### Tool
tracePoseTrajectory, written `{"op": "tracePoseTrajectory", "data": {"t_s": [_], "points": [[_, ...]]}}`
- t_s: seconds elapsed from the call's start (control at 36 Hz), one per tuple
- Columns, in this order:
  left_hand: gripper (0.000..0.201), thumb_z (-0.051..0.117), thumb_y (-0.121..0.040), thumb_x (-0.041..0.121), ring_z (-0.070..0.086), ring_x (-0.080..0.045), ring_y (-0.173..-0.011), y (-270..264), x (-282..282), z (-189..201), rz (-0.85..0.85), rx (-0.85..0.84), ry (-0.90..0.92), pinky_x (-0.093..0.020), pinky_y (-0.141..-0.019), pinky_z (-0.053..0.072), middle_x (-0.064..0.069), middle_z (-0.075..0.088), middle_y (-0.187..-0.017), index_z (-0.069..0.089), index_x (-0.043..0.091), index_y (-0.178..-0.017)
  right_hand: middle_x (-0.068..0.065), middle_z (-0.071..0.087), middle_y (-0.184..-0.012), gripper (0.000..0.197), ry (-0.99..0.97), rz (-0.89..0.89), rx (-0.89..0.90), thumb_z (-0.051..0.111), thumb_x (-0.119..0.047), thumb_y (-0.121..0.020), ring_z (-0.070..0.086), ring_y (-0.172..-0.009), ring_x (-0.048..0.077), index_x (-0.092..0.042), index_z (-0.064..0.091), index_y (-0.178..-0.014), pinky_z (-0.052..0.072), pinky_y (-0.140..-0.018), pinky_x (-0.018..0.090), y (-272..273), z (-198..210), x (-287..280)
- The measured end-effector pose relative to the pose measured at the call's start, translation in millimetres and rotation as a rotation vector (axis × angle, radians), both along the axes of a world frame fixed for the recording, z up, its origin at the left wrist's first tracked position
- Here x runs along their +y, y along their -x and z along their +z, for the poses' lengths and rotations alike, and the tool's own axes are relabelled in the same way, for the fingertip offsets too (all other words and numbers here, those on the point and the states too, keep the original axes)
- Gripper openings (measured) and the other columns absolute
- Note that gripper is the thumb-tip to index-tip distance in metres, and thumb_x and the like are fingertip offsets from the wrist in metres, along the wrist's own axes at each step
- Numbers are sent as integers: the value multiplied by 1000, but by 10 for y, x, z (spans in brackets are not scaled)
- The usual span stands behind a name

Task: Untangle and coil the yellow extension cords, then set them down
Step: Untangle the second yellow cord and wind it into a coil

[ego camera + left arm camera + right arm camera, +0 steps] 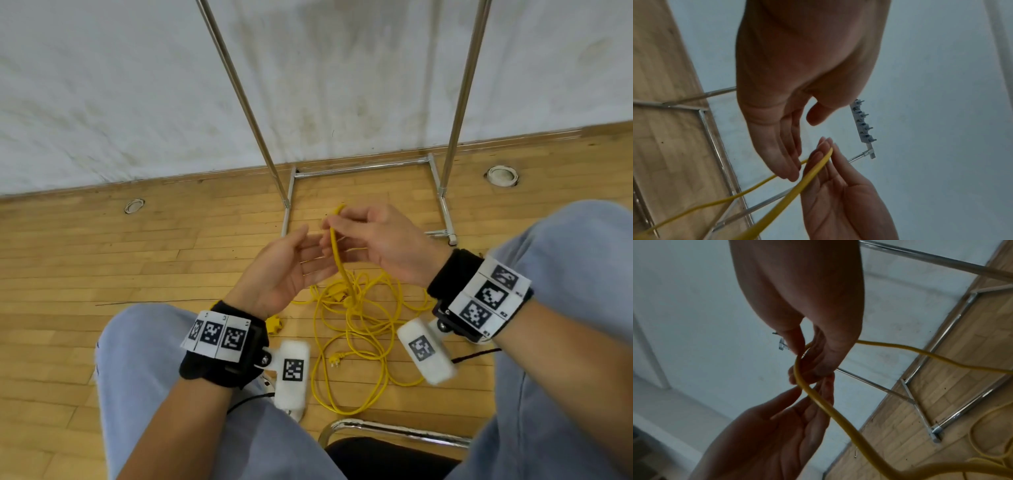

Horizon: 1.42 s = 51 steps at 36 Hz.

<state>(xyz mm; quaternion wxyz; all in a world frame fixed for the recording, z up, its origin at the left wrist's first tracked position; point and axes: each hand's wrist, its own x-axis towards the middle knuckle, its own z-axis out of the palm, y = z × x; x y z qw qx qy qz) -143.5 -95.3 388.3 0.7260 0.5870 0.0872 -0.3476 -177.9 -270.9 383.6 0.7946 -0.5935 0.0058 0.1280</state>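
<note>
The right hand (376, 245) pinches a bend of the thin yellow extension cord (337, 253) between its thumb and curled fingers (818, 360), holding it up above the wooden plank floor (102, 257). The left hand (287, 270) is palm up just beside it, with its fingers (785, 162) straight and close together, touching the cord near the pinch but not gripping it. From the pinch the cord hangs down to a loose, knotted yellow heap (356, 329) on the floor between the person's knees, near the shiny metal rack frame (363, 168).
</note>
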Motion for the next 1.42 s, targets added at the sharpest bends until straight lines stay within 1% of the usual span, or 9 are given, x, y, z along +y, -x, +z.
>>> {"op": "tracePoseTrajectory", "data": {"t_s": [0.11,0.25,0.47,0.58,0.67,0.94,1.17,1.31,1.42], "points": [[58,37,-108,42,64,-24,-57,-40,67,-14,-109,89,49,-33,-56,57,-14,63,-67,73,2,-87,23,75,-96,22,161,373,-89,63,-16,-102,72,-82,27,5,69,-107,58,-73,33,115,22,73],[29,52,-98,13,74,-15,-85,-34,80,-48,70,122,222,-31,-89,59,-11,77,-101,67,-4,-117,24,75,-102,29,318,640,-37,65,-18,-101,74,-85,23,9,68,-112,60,-81,33,159,-30,102],[31,53,-95,3,73,-11,-81,18,73,78,25,-284,286,-20,-76,60,-9,76,-106,66,3,-123,17,77,-98,14,213,181,142,60,2,-98,76,-92,26,-2,69,-107,59,-93,42,-3,-98,69],[29,61,-87,2,74,-18,-80,107,57,62,-152,-352,191,-25,-74,61,-13,76,-105,77,9,-110,11,72,-73,17,-185,-237,304,51,1,-99,71,-61,19,-1,67,-94,62,-63,33,-107,-20,-17],[28,65,-85,1,75,-21,-84,115,51,3,-216,-341,66,-29,-78,61,-17,75,-108,75,7,-111,21,73,-88,19,-290,-376,364,45,-1,-101,73,-59,24,4,61,-95,58,-52,28,-150,-21,-84],[38,53,-104,24,69,-37,-114,106,34,18,-322,-196,-190,-48,-105,52,-19,72,-121,65,-3,-127,14,75,-90,19,-294,-204,211,53,-12,-106,72,-80,20,0,67,-102,61,-72,27,-76,-33,-46],[43,55,-91,14,63,-38,-121,42,43,31,-178,14,46,-46,-111,46,-23,64,-133,61,-2,-130,9,70,-91,26,-110,-68,79,62,-14,-101,67,-80,18,4,68,-119,59,-66,29,-25,8,34],[38,62,-72,4,64,-30,-91,-34,119,18,-73,122,295,-46,-109,44,-15,63,-98,60,-4,-110,17,72,-92,21,67,130,-50,64,-13,-100,69,-82,26,4,69,-112,60,-71,34,30,35,41],[47,62,-78,11,55,-35,-112,-89,144,20,35,154,338,-38,-105,40,-22,49,-132,65,-10,-121,25,71,-98,19,181,333,-92,67,-10,-99,69,-85,25,5,68,-111,61,-77,36,82,3,87]]}}
